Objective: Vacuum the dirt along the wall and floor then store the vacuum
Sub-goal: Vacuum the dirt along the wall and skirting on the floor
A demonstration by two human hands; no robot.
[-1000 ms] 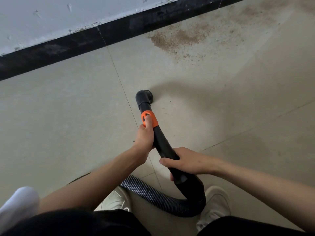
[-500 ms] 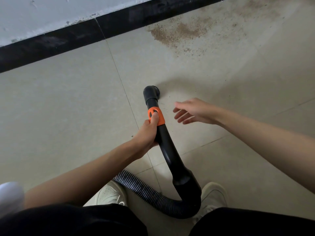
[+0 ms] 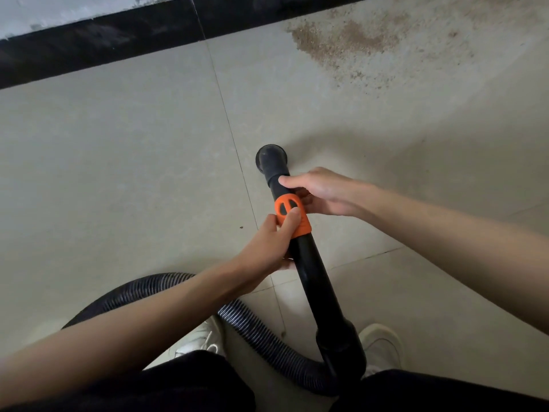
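1. The right hand (image 3: 325, 191), which hovered open beside the tube half a second ago and gripped it lower down before that, now closes its fingers around the rigid black plastic vacuum tube (image 3: 309, 263) just above the orange sliding collar (image 3: 292, 214).
2. The left hand (image 3: 274, 242) still grips the tube, thumb on the collar.
3. The round nozzle mouth (image 3: 271, 159) points at the pale tiled floor (image 3: 118, 173), well apart from the brown dirt patch (image 3: 344, 43) by the black skirting board (image 3: 104, 40).
4. The dirt remains; the regrip probably adjusts the collar or nozzle before suction continues.
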